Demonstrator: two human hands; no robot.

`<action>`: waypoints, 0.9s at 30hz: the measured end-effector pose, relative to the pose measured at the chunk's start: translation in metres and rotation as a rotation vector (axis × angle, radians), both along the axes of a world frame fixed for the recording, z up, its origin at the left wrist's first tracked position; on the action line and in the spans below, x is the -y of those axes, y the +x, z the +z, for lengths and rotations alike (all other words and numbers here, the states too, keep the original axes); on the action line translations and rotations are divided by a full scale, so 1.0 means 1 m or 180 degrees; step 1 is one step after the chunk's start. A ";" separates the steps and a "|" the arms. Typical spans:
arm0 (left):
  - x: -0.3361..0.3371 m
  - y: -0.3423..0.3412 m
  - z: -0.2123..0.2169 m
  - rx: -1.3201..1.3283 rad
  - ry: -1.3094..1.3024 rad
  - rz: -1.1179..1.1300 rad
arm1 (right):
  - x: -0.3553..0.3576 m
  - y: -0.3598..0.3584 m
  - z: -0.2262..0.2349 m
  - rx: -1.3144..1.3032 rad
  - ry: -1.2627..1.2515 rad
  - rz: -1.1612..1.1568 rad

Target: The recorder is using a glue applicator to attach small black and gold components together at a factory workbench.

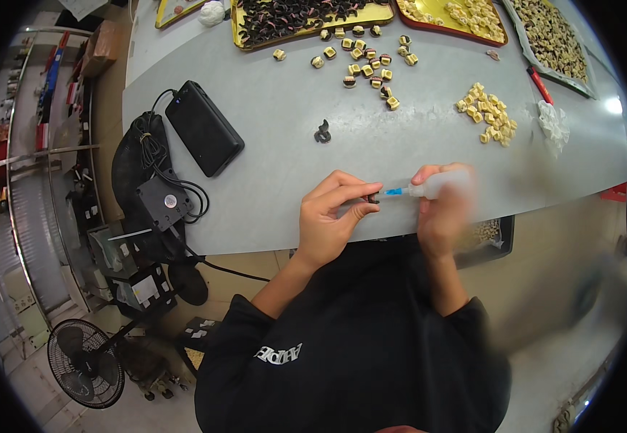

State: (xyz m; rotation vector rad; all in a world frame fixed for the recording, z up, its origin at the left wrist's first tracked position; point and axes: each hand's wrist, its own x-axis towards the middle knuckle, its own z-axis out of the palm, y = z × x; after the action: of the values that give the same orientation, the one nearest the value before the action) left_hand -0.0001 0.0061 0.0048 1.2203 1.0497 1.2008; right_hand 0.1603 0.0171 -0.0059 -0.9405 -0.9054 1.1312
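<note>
Near the table's front edge, my left hand [331,216] pinches a small dark curved piece [373,198] between thumb and fingers. My right hand [440,216], partly smeared by motion, is wrapped round a white squeeze bottle [436,185] tipped on its side. The bottle's blue nozzle [394,192] points left, with its tip at the dark piece; whether it touches cannot be made out. A loose black curved piece [323,131] lies on the table beyond my left hand. Farther off, several cream-and-dark joined pieces [356,53] are scattered, and a pile of cream pieces [488,114] lies to the right.
Along the far edge stand a yellow tray [241,36] of dark pieces, a red-rimmed tray [465,37] of cream pieces and a lined tray [589,91] of mixed ones. A black power bank [205,128] with cables lies left. A red marker [541,85] and crumpled tissue [552,128] lie right.
</note>
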 end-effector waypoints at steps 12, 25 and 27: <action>-0.002 0.002 0.002 0.0050 0.0004 0.0256 | -0.006 0.008 -0.001 -0.0655 0.0099 -0.0150; 0.004 -0.001 0.002 -0.0112 0.0060 0.0299 | -0.012 0.054 0.020 0.2091 0.0367 -0.0168; 0.002 0.000 0.001 -0.0103 0.0117 0.0274 | -0.013 0.053 0.022 0.2232 0.0351 -0.0105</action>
State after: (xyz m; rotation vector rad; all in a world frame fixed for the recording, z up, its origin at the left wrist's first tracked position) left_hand 0.0003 0.0044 0.0058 1.2372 1.1182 1.2751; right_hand 0.2131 0.0299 0.0158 -1.2810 -1.4899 0.7072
